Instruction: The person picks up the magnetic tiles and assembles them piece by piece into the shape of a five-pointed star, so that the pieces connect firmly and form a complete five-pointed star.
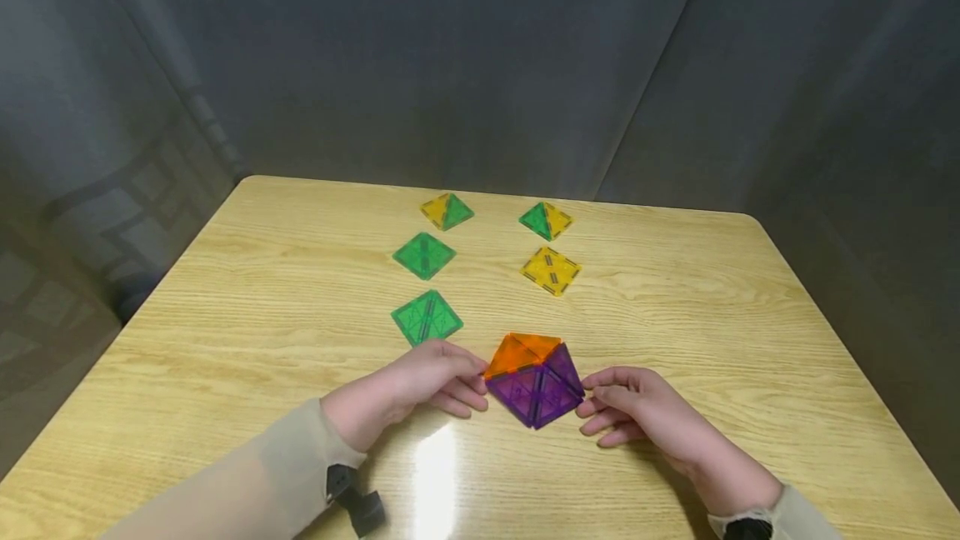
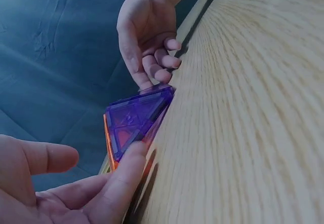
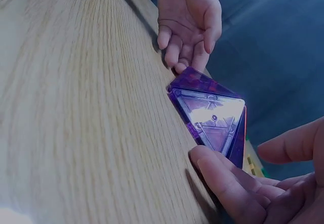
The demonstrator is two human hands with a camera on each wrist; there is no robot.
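Note:
A raised shape of translucent magnetic triangle tiles stands on the table's near half, orange on its far side and purple on the near side. My left hand touches its left corner with the fingertips, thumb held apart in the left wrist view. On the opposite side my right hand reaches the right corner, its fingers loosely extended against the purple tiles. Neither thumb closes on the shape. Just beyond the left hand lies a flat green diamond made of two triangles, partly covered by that hand.
Farther back lie another green pair, a yellow pair, and two yellow-and-green pairs, one at left and one at right. The wooden table ends at dark fabric walls.

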